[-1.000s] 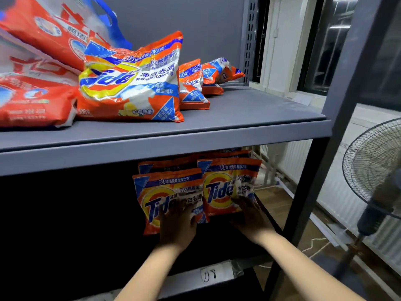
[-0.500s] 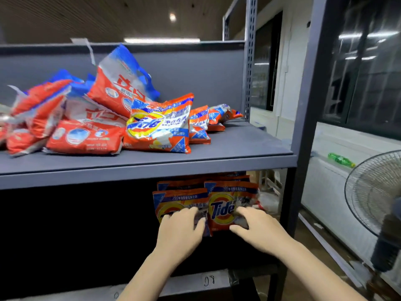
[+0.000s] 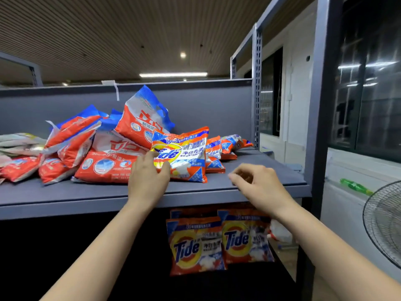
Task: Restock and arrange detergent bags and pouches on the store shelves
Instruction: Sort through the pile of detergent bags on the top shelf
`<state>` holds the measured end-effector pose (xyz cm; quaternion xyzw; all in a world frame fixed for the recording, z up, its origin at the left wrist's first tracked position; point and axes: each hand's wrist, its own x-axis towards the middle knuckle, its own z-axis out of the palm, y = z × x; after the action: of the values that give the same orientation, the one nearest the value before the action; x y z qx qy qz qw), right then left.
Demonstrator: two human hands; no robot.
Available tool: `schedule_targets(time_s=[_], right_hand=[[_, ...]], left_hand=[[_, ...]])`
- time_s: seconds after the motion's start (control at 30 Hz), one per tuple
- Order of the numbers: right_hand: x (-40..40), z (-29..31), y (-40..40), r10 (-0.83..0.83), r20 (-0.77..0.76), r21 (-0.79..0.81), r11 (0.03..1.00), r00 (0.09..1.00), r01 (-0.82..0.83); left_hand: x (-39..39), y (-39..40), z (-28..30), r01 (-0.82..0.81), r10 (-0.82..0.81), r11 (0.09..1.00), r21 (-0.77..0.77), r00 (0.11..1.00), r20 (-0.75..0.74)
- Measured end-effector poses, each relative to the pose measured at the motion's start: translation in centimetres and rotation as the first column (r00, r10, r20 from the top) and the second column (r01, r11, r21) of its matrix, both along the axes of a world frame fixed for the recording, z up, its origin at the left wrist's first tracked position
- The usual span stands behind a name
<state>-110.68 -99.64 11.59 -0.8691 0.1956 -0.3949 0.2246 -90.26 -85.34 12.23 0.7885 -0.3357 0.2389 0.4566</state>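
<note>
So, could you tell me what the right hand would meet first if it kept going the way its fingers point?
Probably the large Tide bag: the right hand hovers over the upper shelf with curled fingers pointing left toward it. Depth is unclear, so it might pass in front.

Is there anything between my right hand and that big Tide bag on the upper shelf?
Nothing visible. The right hand hovers empty over bare upper shelf, with only open surface between it and the big Tide bag. The left hand already touches that bag's lower left edge, and smaller pouches sit behind it.
</note>
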Motion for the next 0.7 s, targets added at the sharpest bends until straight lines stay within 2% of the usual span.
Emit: schedule_targets(time_s=[0.07, 0.13, 0.3, 0.37, 0.43, 0.5, 0.6, 0.7], right_hand=[[2.0, 0.9, -0.9, -0.036, 0.013, 0.038, 0.999, 0.999, 0.036], [4.3, 1.6, -1.9, -0.071, -0.039, 0.089, 0.993, 0.997, 0.074], [10.0, 2.6, -4.5, -0.109, -0.229, 0.228, 0.96, 0.967, 0.162], [11.8, 2.9, -5.0, -0.039, -0.262, 0.298, 0.947, 0.964, 0.119], [13.4, 3.1, -5.5, 0.057, -0.223, 0.429, 0.902, 0.973, 0.046], [14.8, 3.1, -6.2, 0.072, -0.145, 0.548, 0.836, 0.987, 0.02], [16.5, 3.0, -7.7, -0.076, -0.01, 0.709, 0.702, 0.997, 0.06], [17.4, 3.1, -8.0, -0.194, 0.107, 0.798, 0.602, 0.975, 0.032]], left_hand=[[2.6, -0.7, 0.6, 0.0, 0.006, 0.998, 0.062, 0.995, -0.1], [4.5, -1.6, 1.1, 0.017, 0.003, 0.992, 0.128, 0.988, -0.156], [6.5, -3.8, 1.3, -0.028, 0.052, 0.961, 0.274, 0.996, -0.079], [7.0, -4.2, 0.8, -0.072, 0.09, 0.961, 0.268, 0.994, -0.059], [7.3, -4.3, 0.3, -0.095, 0.108, 0.96, 0.263, 0.994, -0.034], [7.5, -4.4, 0.1, -0.09, 0.1, 0.967, 0.24, 0.995, -0.028], [7.6, -4.4, 0.1, -0.071, 0.083, 0.978, 0.198, 0.995, -0.051], [7.6, -4.2, 0.2, -0.057, 0.07, 0.986, 0.155, 0.994, -0.081]])
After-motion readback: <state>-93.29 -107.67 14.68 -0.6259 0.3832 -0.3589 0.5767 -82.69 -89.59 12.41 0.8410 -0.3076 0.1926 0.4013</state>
